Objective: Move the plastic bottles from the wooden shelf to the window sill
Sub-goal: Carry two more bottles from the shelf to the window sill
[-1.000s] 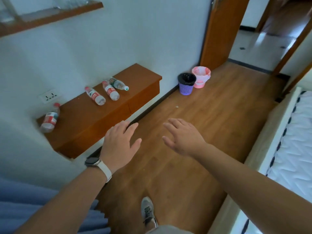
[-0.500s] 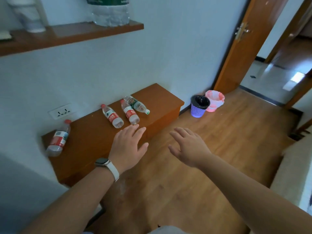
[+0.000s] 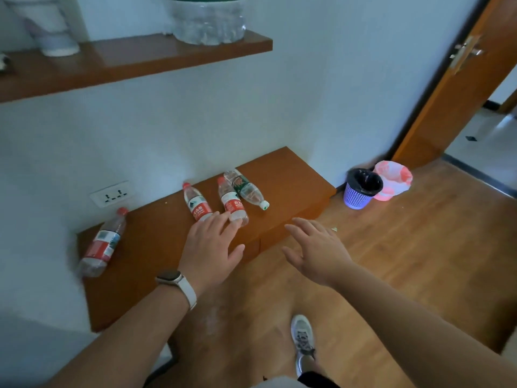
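Note:
Several plastic bottles lie on their sides on a low wooden shelf (image 3: pixel 156 247) fixed to the white wall. One red-labelled bottle (image 3: pixel 103 243) lies at the shelf's left end. Two more red-labelled bottles (image 3: pixel 196 203) (image 3: pixel 232 203) lie side by side in the middle, and a green-labelled bottle (image 3: pixel 246 189) with a white cap lies just right of them. My left hand (image 3: pixel 211 247), with a watch on the wrist, hovers open over the shelf, fingertips just short of the two middle bottles. My right hand (image 3: pixel 314 249) is open above the floor, right of the shelf's front edge.
A higher wooden shelf (image 3: pixel 134 61) carries a large clear container (image 3: pixel 207 19) and a white pot (image 3: pixel 53 26). A wall socket (image 3: pixel 112 193) sits above the low shelf. A purple bin (image 3: pixel 361 189) and a pink bin (image 3: pixel 393 180) stand by the open wooden door (image 3: pixel 458 88). My shoe (image 3: pixel 303 343) is on the wooden floor.
I have stepped closer to the low shelf. Both open hands have moved forward; the left one has come over the shelf close to the middle bottles.

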The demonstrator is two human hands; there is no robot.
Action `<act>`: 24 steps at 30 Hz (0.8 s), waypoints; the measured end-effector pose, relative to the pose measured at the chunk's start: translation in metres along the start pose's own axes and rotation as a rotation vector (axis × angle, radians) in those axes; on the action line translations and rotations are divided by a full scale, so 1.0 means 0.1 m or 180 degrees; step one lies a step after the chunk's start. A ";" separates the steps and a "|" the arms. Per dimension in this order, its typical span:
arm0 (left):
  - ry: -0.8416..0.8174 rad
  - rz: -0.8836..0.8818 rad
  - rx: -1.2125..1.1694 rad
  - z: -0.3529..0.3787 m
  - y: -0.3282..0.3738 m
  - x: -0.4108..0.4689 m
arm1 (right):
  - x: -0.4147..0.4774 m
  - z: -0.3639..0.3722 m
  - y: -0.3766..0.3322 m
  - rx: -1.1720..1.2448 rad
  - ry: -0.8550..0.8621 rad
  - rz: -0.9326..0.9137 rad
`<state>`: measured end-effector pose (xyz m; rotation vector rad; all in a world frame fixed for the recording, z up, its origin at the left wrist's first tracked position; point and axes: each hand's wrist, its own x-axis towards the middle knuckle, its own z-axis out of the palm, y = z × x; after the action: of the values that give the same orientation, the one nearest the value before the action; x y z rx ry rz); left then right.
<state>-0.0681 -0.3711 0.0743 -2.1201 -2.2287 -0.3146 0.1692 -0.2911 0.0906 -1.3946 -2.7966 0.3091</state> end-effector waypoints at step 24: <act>0.0051 -0.1576 0.0365 0.48 0.32 1.54 | 2.13 -0.09 1.34 0.0325 -0.0621 -0.1193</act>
<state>-0.0405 -0.2096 0.0582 -1.4818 -2.6623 -0.2112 0.1467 -0.0423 0.0572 -0.8361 -3.0636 0.5954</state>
